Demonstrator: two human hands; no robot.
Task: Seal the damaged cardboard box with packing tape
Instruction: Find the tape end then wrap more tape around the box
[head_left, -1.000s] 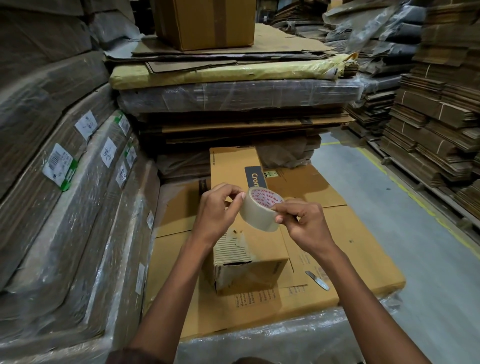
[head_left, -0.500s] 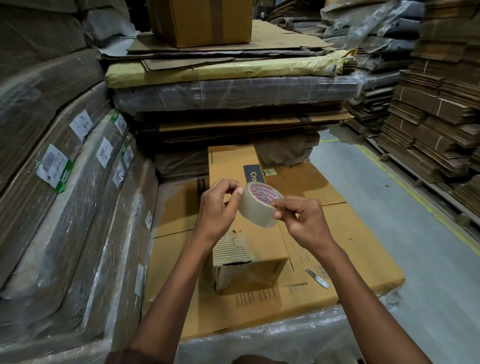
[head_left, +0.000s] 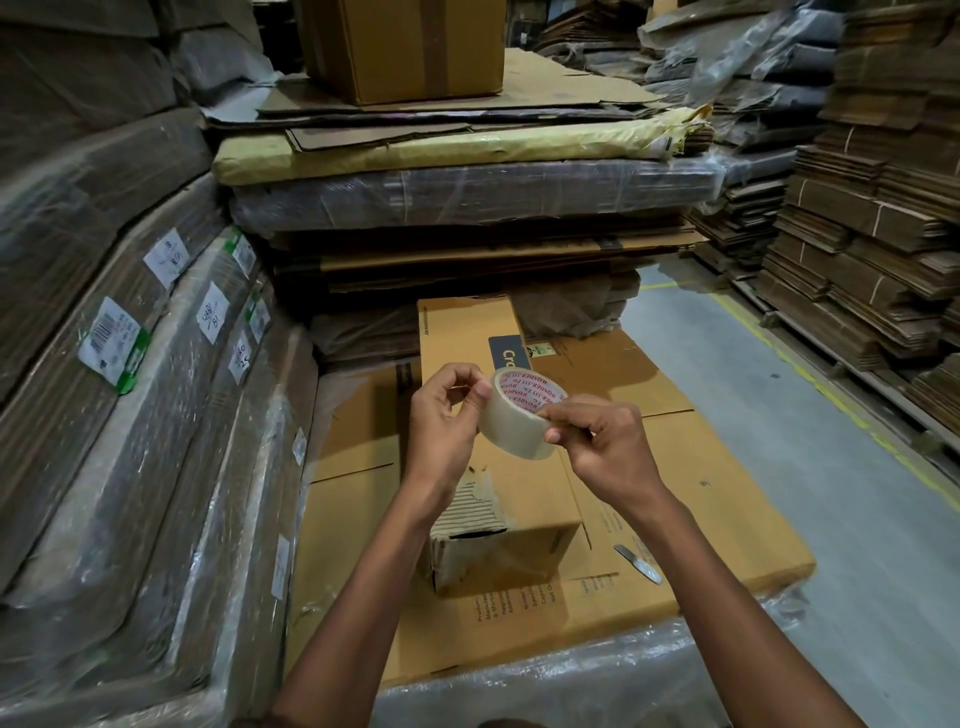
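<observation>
A long brown cardboard box (head_left: 524, 499) lies lengthwise on a flat stack in front of me. Its near left corner (head_left: 470, 512) is torn, and the ribbed inner layer shows. Above the box I hold a roll of clear packing tape (head_left: 511, 423) with a red-printed white core. My left hand (head_left: 447, 415) pinches the roll's left rim with thumb and fingers. My right hand (head_left: 597, 441) grips the roll's right side, fingertips pressed on the tape surface. No tape strip is visibly pulled free.
A small metal blade (head_left: 638, 564) lies on the flat cardboard sheet (head_left: 701, 519) right of the box. Plastic-wrapped cardboard bundles (head_left: 156, 415) rise on the left and behind. Stacks of flat cartons (head_left: 872, 260) line the right, across a grey floor aisle (head_left: 831, 493).
Both hands and the tape roll have stayed at nearly the same spot above the box. The fingers have shifted slightly on the roll.
</observation>
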